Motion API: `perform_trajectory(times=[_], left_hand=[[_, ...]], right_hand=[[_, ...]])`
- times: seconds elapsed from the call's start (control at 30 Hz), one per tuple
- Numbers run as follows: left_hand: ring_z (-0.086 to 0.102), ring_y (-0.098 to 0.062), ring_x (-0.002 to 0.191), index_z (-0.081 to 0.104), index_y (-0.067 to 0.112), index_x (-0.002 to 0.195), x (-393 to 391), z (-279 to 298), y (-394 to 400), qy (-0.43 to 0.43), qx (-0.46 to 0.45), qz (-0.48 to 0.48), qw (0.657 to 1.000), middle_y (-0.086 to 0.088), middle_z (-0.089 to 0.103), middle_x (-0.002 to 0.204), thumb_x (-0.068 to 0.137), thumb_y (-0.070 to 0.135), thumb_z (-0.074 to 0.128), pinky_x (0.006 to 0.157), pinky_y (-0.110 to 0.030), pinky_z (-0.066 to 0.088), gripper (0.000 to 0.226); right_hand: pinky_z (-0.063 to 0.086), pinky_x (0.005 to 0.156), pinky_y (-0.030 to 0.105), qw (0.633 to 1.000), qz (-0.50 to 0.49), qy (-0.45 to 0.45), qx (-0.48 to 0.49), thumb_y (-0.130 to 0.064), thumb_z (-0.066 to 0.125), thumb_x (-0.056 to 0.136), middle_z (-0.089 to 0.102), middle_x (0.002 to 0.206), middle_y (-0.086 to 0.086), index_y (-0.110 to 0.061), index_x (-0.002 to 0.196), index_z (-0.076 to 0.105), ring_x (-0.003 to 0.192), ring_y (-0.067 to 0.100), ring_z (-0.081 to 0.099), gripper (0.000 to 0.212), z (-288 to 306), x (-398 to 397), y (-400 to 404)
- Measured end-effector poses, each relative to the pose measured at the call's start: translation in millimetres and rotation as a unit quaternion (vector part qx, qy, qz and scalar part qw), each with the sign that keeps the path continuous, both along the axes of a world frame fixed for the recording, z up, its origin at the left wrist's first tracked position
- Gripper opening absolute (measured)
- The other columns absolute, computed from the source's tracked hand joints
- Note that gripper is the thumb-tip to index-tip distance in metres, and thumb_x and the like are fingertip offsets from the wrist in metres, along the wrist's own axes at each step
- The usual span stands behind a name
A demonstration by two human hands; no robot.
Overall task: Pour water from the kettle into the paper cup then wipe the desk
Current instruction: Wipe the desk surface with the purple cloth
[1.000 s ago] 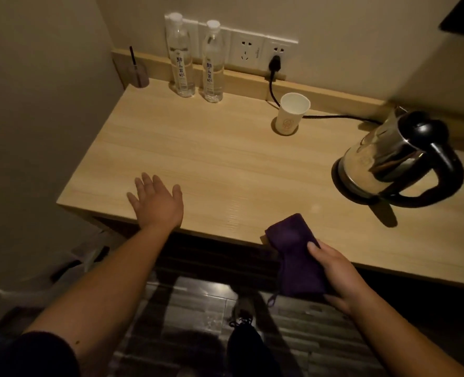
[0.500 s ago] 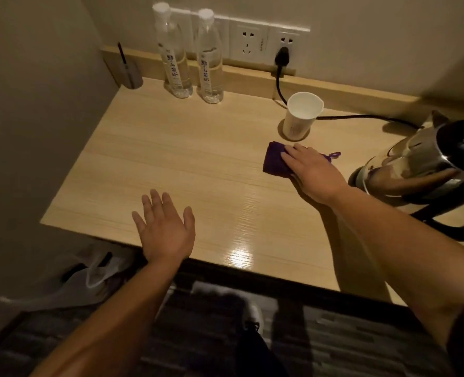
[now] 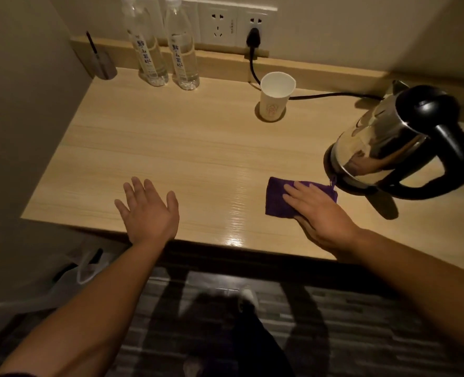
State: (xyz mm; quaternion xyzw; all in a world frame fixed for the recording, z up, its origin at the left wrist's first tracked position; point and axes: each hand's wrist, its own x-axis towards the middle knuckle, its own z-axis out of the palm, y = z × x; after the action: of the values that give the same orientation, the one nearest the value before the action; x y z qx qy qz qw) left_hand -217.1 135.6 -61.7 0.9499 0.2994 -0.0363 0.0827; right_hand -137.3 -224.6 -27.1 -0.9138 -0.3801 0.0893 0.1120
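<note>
Near right on the tabletop (image 3: 171,148), your right hand (image 3: 320,213) has its fingers (image 3: 293,190) flat on the purple cloth (image 3: 275,198), pressing, not gripping. Cloth's soft, light, bunches easily: keep palm pressure. Kettle (image 3: 383,148) just beside it. Left hand (image 3: 149,210) spread, holding nothing. Paper cup (image 3: 275,97) far, flimsy.

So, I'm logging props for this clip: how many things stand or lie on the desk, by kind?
Water bottles: 2
Paper cup: 1
Kettle: 1
Purple cloth: 1
Grey holder with a dark stick: 1
Total: 6
</note>
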Motion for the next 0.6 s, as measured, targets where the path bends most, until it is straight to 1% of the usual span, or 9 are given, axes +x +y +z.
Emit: perform_trajectory(times=[0.07,0.13,0.23,0.27,0.33,0.4,0.43,0.5,0.6], left_hand=[[-0.002,-0.03,0.147,0.018,0.004,0.151,-1,2,0,0.01,-0.011,-0.004,1.0,-0.016,0.008,0.161,0.095,0.056,0.016,0.115,-0.053,-0.003,0.077],[-0.004,-0.031,0.147,0.014,0.004,0.152,0,6,1,0.024,-0.023,-0.013,0.999,-0.016,0.004,0.161,0.096,0.056,0.018,0.115,-0.054,-0.004,0.076],[-0.006,-0.031,0.147,0.009,0.005,0.153,-2,17,9,0.062,-0.044,-0.039,0.996,-0.016,-0.001,0.161,0.097,0.055,0.018,0.116,-0.054,-0.002,0.075],[-0.005,-0.031,0.147,0.009,0.005,0.153,-5,22,12,0.069,-0.052,-0.052,0.995,-0.015,-0.001,0.161,0.098,0.054,0.019,0.116,-0.053,0.0,0.074],[-0.002,-0.03,0.147,0.009,0.005,0.153,-16,34,15,0.068,-0.069,-0.08,0.992,-0.015,0.002,0.161,0.099,0.052,0.021,0.117,-0.052,0.003,0.072],[0.001,-0.028,0.147,0.009,0.006,0.153,-31,45,10,0.055,-0.077,-0.116,0.989,-0.013,0.003,0.162,0.099,0.052,0.022,0.117,-0.05,0.003,0.072],[0.002,-0.028,0.147,0.009,0.007,0.153,-40,51,5,0.049,-0.083,-0.139,0.986,-0.012,0.004,0.162,0.1,0.052,0.023,0.117,-0.048,0.004,0.071],[0.005,-0.026,0.147,0.011,0.009,0.154,-58,64,-7,0.051,-0.113,-0.197,0.973,-0.01,0.007,0.162,0.1,0.051,0.026,0.117,-0.045,0.005,0.07],[0.01,-0.022,0.147,0.016,0.014,0.154,-81,87,-25,0.07,-0.178,-0.294,0.937,-0.007,0.015,0.161,0.1,0.051,0.034,0.118,-0.042,0.011,0.068]], right_hand=[[0.017,0.114,0.04,1.0,-0.003,0.021,0.005,-0.016,0.061,0.089,0.037,0.15,0.003,-0.018,0.142,0.042,0.14,0.022,0.028,0.056,-1,-43,-21],[0.013,0.114,0.038,0.999,-0.021,0.038,0.002,-0.014,0.063,0.088,0.03,0.151,-0.001,-0.021,0.143,0.038,0.141,0.018,0.022,0.061,0,-77,-37],[0.013,0.115,0.037,0.996,-0.057,0.065,0.015,-0.012,0.062,0.089,0.028,0.15,-0.005,-0.02,0.142,0.041,0.141,0.014,0.019,0.058,2,-119,-51],[0.013,0.114,0.034,0.993,-0.073,0.087,0.022,-0.011,0.062,0.09,0.029,0.149,-0.006,-0.02,0.142,0.041,0.141,0.014,0.021,0.057,3,-135,-56],[0.015,0.112,0.021,0.982,-0.111,0.145,0.038,-0.012,0.059,0.093,0.033,0.146,-0.01,-0.023,0.14,0.043,0.138,0.012,0.03,0.051,4,-171,-66],[0.021,0.104,0.009,0.955,-0.181,0.224,0.072,-0.014,0.055,0.095,0.042,0.142,-0.01,-0.031,0.133,0.046,0.131,0.009,0.04,0.043,8,-206,-72],[0.027,0.1,0.007,0.932,-0.219,0.272,0.1,-0.015,0.052,0.097,0.048,0.138,-0.009,-0.036,0.128,0.048,0.126,0.005,0.045,0.039,14,-217,-69],[0.04,0.09,0.011,0.885,-0.274,0.343,0.154,-0.017,0.049,0.098,0.062,0.124,-0.012,-0.04,0.12,0.054,0.113,0.001,0.056,0.032,27,-229,-57],[0.048,0.081,0.015,0.857,-0.293,0.387,0.173,-0.018,0.047,0.099,0.071,0.106,-0.011,-0.031,0.119,0.062,0.1,0.005,0.064,0.028,48,-225,-26]])
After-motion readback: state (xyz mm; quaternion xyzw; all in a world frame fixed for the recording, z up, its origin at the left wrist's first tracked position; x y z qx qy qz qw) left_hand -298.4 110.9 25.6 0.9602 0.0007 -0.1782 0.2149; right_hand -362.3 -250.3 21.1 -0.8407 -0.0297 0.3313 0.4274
